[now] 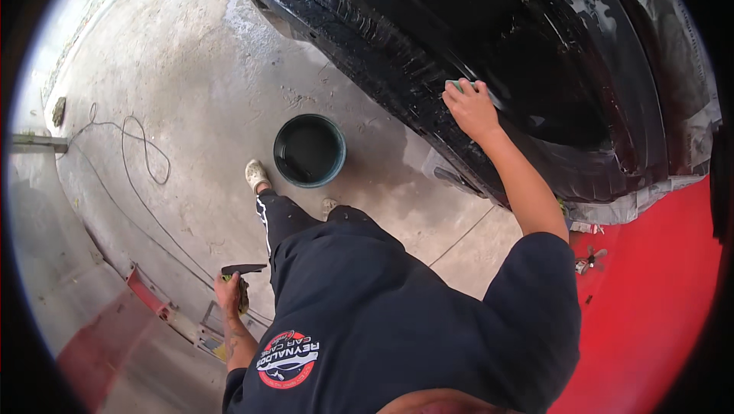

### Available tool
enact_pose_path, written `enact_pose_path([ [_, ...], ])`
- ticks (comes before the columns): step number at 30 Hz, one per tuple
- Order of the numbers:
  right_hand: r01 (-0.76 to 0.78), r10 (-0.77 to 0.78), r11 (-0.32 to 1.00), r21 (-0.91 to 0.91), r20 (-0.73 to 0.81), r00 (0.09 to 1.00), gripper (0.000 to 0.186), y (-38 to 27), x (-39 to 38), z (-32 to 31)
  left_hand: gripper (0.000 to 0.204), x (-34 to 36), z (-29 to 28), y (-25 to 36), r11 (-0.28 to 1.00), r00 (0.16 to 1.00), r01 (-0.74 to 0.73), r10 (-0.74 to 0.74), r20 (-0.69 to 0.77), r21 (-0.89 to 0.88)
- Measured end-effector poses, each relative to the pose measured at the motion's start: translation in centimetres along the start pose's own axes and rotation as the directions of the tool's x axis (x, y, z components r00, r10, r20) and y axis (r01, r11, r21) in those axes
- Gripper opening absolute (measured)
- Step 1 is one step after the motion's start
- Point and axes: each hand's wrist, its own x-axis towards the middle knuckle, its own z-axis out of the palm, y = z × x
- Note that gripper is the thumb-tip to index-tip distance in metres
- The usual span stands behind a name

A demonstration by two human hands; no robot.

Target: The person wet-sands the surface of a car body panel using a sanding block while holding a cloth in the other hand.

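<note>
My right hand (469,108) is closed around a small green pad (462,84) and presses it to the wet black car panel (527,62). Whitish smears and water streaks show on the panel. Down at my left side, my left hand (227,293) grips a dark, flat-bladed tool (245,269). Something yellow-green (243,295) hangs under that blade in the same hand; its kind I cannot make out.
On the concrete floor (191,55) a dark green bucket (310,150) of dark water stands before my feet. A thin cable (145,207) loops at the left. Masking paper (650,196) edges the panel beside red bodywork (657,276). A red-and-white part (149,292) lies low at left.
</note>
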Motion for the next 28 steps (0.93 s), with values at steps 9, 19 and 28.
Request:
enact_pose_path([
  [9, -0.086, 0.076, 0.995, 0.045, 0.191, 0.979, 0.016, 1.4, -13.9, -3.5, 0.015, -12.9, 2.5, -3.9, 0.996, 0.995, -0.084, 0.085, -0.051, 0.02],
  [19, -0.8, 0.333, 0.27, 0.535, 0.728, 0.599, 0.038, -29.8, -43.0, 2.6, 0.015, -19.6, -1.5, -19.3, 0.986, 0.997, 0.031, -0.041, -0.058, -0.164],
  [28, -0.988, 0.085, 0.018, 0.157, 0.984, 0.158, 0.043, -47.3, -60.6, -6.7, 0.023, -22.3, -7.2, -28.4, 0.976, 0.998, 0.006, 0.009, -0.067, 0.219],
])
